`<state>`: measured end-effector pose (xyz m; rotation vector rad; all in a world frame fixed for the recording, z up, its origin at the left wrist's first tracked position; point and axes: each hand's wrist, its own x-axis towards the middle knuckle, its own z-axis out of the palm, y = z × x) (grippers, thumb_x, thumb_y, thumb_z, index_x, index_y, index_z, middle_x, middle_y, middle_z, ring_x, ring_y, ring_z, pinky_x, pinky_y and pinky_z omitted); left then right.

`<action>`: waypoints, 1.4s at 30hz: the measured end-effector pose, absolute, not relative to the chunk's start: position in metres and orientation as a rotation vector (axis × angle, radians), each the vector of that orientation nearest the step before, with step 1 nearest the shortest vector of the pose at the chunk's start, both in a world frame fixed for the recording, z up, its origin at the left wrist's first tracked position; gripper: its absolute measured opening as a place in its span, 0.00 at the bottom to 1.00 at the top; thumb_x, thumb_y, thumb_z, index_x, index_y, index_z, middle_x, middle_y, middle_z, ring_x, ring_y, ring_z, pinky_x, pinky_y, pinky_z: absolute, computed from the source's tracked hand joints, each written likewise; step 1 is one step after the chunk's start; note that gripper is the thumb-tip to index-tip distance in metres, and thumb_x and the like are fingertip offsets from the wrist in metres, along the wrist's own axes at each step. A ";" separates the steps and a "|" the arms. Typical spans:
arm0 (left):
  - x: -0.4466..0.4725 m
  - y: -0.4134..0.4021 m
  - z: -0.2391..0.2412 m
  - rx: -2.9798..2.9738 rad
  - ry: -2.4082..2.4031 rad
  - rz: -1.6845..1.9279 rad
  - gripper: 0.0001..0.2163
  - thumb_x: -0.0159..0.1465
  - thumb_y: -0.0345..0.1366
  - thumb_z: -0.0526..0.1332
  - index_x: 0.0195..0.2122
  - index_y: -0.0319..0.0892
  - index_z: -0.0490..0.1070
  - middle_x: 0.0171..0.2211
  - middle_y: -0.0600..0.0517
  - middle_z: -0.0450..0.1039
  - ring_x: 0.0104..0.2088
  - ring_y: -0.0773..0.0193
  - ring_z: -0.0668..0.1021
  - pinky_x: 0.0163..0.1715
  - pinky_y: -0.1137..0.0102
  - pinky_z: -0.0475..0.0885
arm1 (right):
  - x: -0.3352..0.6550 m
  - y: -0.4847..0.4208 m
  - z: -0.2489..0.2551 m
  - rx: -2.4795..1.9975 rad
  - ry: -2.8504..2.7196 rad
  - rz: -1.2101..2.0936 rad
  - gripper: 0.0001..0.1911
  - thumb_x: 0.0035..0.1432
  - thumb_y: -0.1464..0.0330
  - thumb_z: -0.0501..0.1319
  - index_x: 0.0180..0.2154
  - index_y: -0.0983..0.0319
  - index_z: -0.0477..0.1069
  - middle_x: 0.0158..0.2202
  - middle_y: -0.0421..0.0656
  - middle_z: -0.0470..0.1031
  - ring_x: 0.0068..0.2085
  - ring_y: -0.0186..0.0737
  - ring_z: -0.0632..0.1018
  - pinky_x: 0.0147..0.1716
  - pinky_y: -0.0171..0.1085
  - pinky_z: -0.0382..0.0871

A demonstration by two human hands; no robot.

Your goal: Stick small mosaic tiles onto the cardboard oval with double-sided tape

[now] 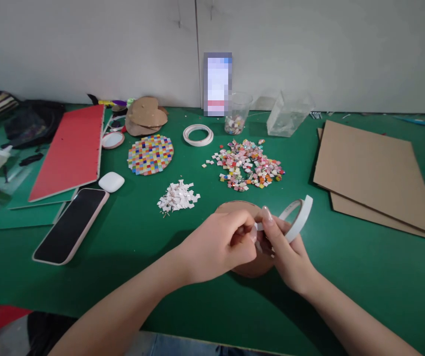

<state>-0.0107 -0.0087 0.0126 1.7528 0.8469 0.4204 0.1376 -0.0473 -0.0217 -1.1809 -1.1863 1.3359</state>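
Note:
My right hand (288,249) is closed around a white roll of tape (298,216), held upright just above the green table (123,247). My left hand (217,244) pinches the loose end of that tape at the roll's left side. Under both hands lies a round brown cardboard disc (251,267), mostly hidden by them. A heap of small coloured mosaic tiles (247,164) lies beyond the hands, and a small pile of white paper scraps (178,196) lies to the left of it.
A finished round mosaic disc (150,155), a second tape roll (198,134), a plastic cup with tiles (236,113) and a clear container (288,114) stand farther back. Brown cardboard sheets (371,170) lie right. A phone (71,225), white earbud case (111,181) and red board (71,148) lie left.

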 end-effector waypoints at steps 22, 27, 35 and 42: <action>-0.016 -0.002 0.015 1.437 0.899 0.588 0.07 0.62 0.31 0.49 0.27 0.40 0.61 0.19 0.60 0.53 0.20 0.74 0.58 0.20 0.74 0.53 | 0.142 -0.043 -0.019 -0.836 -0.870 1.703 0.20 0.60 0.56 0.53 0.22 0.62 0.64 0.16 0.34 0.62 0.12 0.25 0.58 0.08 0.27 0.47; -0.016 -0.002 0.016 1.460 0.893 0.594 0.07 0.62 0.31 0.49 0.28 0.40 0.61 0.20 0.59 0.55 0.21 0.73 0.59 0.21 0.74 0.54 | 0.141 -0.044 -0.022 -0.900 -0.927 1.615 0.20 0.60 0.57 0.54 0.21 0.61 0.64 0.16 0.35 0.63 0.13 0.26 0.60 0.09 0.29 0.45; -0.018 0.000 0.017 1.561 0.970 0.577 0.08 0.64 0.34 0.49 0.28 0.41 0.61 0.20 0.59 0.55 0.21 0.72 0.60 0.21 0.74 0.55 | 0.140 -0.044 -0.021 -0.998 -0.935 1.580 0.21 0.59 0.55 0.55 0.20 0.61 0.61 0.13 0.33 0.59 0.12 0.25 0.57 0.10 0.29 0.43; -0.040 0.019 0.020 1.905 1.217 0.360 0.08 0.64 0.38 0.50 0.31 0.43 0.65 0.21 0.58 0.59 0.22 0.70 0.63 0.21 0.74 0.54 | 0.138 -0.044 -0.023 -0.960 -0.878 1.615 0.20 0.57 0.52 0.57 0.23 0.61 0.65 0.17 0.37 0.67 0.13 0.27 0.62 0.08 0.27 0.48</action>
